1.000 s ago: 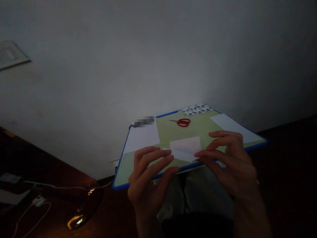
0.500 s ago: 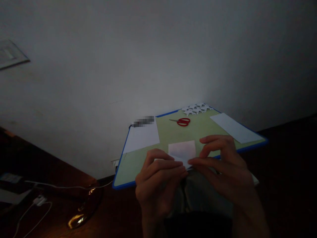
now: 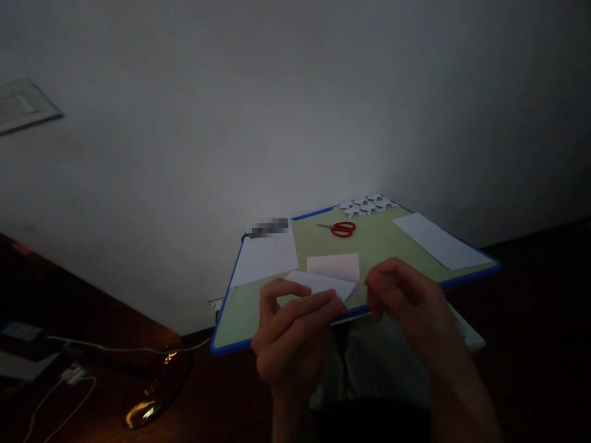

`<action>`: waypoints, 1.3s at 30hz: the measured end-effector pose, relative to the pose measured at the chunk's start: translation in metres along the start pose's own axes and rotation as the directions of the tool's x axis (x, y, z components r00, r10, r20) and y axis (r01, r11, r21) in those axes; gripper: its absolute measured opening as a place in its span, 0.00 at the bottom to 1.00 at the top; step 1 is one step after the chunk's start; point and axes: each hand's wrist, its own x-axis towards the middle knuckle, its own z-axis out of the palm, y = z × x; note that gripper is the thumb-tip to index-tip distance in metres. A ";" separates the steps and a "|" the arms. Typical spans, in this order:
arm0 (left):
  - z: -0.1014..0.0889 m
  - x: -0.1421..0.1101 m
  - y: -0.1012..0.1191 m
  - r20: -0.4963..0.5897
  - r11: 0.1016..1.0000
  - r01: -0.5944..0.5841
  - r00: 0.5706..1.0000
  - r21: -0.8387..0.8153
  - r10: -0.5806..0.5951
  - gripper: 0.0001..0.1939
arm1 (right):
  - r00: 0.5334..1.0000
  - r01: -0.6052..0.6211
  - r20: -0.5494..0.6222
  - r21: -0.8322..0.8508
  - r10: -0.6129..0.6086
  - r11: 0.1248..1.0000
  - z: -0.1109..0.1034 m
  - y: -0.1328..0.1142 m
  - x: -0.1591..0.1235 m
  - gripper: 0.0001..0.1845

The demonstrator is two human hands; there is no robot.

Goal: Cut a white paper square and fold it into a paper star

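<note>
My left hand (image 3: 300,323) pinches a folded white paper (image 3: 321,284) above the board's near edge, its fingers over the lower side and a slanted fold showing on top. Just behind it a pale, squarish paper part (image 3: 333,266) shows; whether both belong to one sheet I cannot tell. My right hand (image 3: 406,295) hovers to the right of the paper, slightly apart from it, fingers curled in and apparently holding nothing. Beyond the hands, red-handled scissors (image 3: 342,229) lie on the green board (image 3: 373,246).
Several folded white paper shapes (image 3: 367,205) lie at the board's back right. A white sheet (image 3: 441,241) rests along the right side, another sheet (image 3: 268,255) at the left with a blurred dark item (image 3: 269,227) on it. A wall (image 3: 295,111) rises behind.
My right hand has come off the paper and drawn slightly right, its fingers curling in. The folded part in my left hand now shows more fully, tilted up towards the left.
</note>
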 end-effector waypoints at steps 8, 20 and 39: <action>0.003 -0.003 -0.001 0.098 0.994 -0.070 0.993 0.087 0.061 0.07 | 0.938 -0.251 0.277 0.130 0.208 0.959 0.010 0.006 0.005 0.26; 0.014 -0.005 0.005 -0.033 0.976 0.215 0.976 -0.008 -0.216 0.39 | 0.984 -0.178 0.090 0.354 0.156 0.918 0.013 0.030 0.013 0.20; 0.014 -0.013 -0.010 -0.029 0.825 0.563 0.825 -0.054 -0.565 0.08 | 0.972 0.020 0.224 -0.376 0.070 0.926 -0.007 0.005 0.008 0.16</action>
